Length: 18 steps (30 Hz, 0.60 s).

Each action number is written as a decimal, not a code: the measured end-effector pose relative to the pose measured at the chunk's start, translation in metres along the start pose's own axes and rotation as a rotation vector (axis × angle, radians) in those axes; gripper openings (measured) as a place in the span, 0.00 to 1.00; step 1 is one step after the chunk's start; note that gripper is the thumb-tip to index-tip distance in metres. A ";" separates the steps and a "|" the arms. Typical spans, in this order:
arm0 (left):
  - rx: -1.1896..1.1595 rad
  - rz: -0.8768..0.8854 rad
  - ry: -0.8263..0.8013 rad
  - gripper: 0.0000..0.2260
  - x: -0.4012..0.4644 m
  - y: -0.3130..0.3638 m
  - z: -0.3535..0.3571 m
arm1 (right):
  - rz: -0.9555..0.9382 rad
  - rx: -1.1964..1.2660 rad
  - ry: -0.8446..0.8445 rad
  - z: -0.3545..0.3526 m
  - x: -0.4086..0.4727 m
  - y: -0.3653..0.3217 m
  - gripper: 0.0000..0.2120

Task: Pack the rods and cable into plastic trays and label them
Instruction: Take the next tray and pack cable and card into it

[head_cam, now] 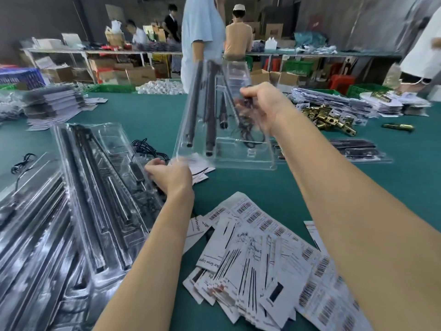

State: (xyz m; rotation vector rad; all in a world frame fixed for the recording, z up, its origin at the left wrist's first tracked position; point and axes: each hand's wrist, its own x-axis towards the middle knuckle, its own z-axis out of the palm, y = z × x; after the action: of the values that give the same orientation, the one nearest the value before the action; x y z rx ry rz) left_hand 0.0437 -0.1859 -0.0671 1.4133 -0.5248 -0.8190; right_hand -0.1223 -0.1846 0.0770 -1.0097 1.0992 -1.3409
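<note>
- Step: filled clear tray [224, 130] held tilted above the green tabletop [148, 115], black rods [210, 108] and cable [245, 120] seated in it.
- Right hand [265, 106] grips the tray's right side, fingers curled.
- Left hand [170, 175] touches the near-left corner; grip blurred, can't tell.
- Next, likely: add a label card [260, 254].
- Room: tray stacks [78, 211] crowd the left; brass hardware [327, 118] sits right.
</note>
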 end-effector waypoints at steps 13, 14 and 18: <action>-0.077 0.024 0.017 0.11 -0.005 0.003 -0.004 | -0.110 0.031 0.218 -0.075 -0.007 -0.018 0.05; -0.081 0.024 0.009 0.10 -0.004 0.002 -0.003 | -0.101 0.001 0.233 -0.080 -0.007 -0.018 0.06; -0.079 0.042 -0.007 0.08 -0.005 0.002 0.000 | -0.083 -0.032 0.299 -0.091 -0.011 -0.010 0.03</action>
State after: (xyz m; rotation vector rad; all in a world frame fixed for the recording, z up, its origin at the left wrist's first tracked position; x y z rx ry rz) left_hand 0.0410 -0.1816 -0.0639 1.3235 -0.5198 -0.8028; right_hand -0.2122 -0.1676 0.0675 -0.9043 1.3153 -1.5823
